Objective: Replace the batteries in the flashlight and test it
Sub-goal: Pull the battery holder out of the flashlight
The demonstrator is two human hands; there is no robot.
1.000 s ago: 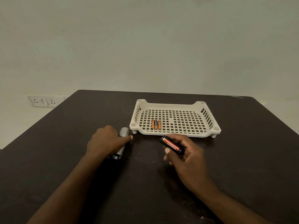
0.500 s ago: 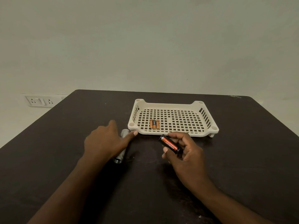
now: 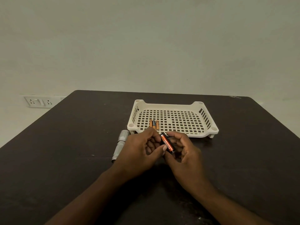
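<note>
A black battery holder with an orange-labelled cell (image 3: 167,143) is held between both hands above the dark table (image 3: 65,159). My right hand (image 3: 183,153) grips it from the right and below. My left hand (image 3: 141,151) touches its left side with thumb and fingertips. The silver flashlight body (image 3: 119,146) lies on the table just left of my left hand, apart from it. Three small batteries (image 3: 154,125) lie side by side in the cream perforated tray (image 3: 203,120) behind the hands.
The tray stands at the table's middle back. A wall socket plate (image 3: 39,102) sits on the wall beyond the left table edge. The table's far edge runs close behind the tray.
My left hand has let go of the flashlight body and moved right to the battery holder. The flashlight stays lying on the table.
</note>
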